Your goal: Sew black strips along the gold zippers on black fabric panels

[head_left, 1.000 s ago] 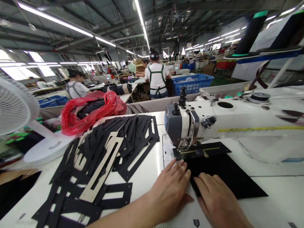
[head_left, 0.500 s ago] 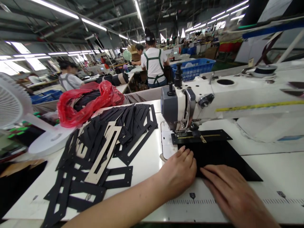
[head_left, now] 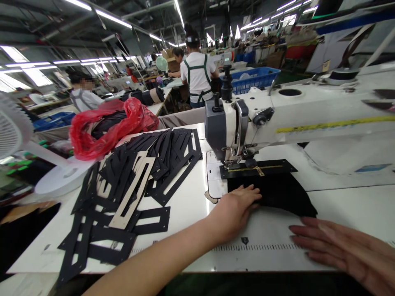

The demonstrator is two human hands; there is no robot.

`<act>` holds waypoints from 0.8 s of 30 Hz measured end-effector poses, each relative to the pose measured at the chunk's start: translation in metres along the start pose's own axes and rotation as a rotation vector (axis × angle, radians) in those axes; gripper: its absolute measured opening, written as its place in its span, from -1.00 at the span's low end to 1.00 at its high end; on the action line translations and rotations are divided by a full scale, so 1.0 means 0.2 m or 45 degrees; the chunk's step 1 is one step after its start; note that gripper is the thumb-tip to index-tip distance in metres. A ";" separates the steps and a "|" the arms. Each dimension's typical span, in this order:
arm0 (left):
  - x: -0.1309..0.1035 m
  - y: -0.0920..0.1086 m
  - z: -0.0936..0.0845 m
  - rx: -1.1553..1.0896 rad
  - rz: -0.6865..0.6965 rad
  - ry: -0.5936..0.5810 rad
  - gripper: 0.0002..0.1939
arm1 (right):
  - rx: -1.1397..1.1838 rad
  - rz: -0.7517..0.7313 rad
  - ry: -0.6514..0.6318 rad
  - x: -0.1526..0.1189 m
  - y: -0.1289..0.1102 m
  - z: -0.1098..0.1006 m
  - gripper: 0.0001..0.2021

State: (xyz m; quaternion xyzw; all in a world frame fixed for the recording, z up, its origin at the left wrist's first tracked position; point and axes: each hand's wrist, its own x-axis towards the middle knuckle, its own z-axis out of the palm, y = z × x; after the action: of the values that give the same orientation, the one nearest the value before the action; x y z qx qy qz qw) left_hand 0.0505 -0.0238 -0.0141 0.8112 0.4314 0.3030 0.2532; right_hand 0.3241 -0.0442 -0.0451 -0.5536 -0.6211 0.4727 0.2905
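The black panel (head_left: 277,193) under the needle looks like matt cloth, with a brass-coloured metal zip (head_left: 256,168) along its top strip. The sewing machine (head_left: 293,111) has a glossy white enamelled body and grey plastic end. The surface (head_left: 191,205) is smooth, pale laminate. The cut-out frames (head_left: 135,181) look like matt black stiff sheet; the red bag (head_left: 105,127) is shiny, crinkled plastic.

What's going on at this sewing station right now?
A person sits at a white sewing machine with a black fabric piece under its head, a gold zipper lying along the far edge. The left hand rests flat on the fabric's near left edge. The right hand lies open on the table, just off the fabric. A heap of black cut frames lies to the left.
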 end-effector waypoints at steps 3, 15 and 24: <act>0.00 0.03 -0.03 -0.444 -0.290 0.199 -0.70 | 0.792 0.342 -0.509 0.02 -0.19 0.19 -0.53; 0.01 0.03 0.00 -1.270 -0.507 0.161 -0.54 | 0.521 0.283 -0.517 0.29 -0.45 0.43 -0.53; 0.03 0.06 -0.09 -1.156 -0.442 0.204 -0.53 | -0.254 -0.159 -0.583 0.35 -0.40 0.35 -0.38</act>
State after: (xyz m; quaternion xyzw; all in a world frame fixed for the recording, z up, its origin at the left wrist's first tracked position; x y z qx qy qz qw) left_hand 0.0469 -0.0226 0.0074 0.5093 0.4027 0.4752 0.5938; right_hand 0.2146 0.0096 -0.0114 -0.4185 -0.7472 0.5034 0.1147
